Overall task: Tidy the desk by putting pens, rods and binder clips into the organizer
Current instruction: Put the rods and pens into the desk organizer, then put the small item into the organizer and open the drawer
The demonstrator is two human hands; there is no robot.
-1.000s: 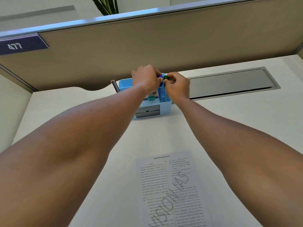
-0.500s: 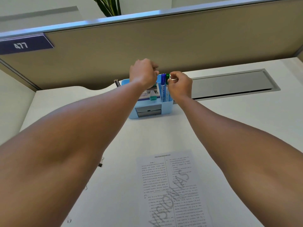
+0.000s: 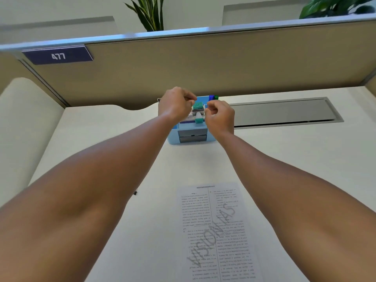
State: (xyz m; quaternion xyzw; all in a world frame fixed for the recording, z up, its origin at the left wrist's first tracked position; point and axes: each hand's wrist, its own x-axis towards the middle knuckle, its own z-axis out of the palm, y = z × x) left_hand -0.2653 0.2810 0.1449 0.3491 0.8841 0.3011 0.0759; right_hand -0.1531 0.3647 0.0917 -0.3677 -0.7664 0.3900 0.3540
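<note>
While both hands hovered over blue organizer (image 3: 191, 137) at far worktop (image 3: 122, 139): left hand (image 3: 177, 104) and right hand (image 3: 220, 115) curled, contents of grip unreadable. Markers (image 3: 213, 97) upright inside. Risk: knuckles toppling markers.

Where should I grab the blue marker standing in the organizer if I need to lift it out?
Pinch the blue marker by its cap, coming straight down from above. It stands upright at the back right of the light blue organizer beside a green marker; only the caps show above the right hand.
</note>
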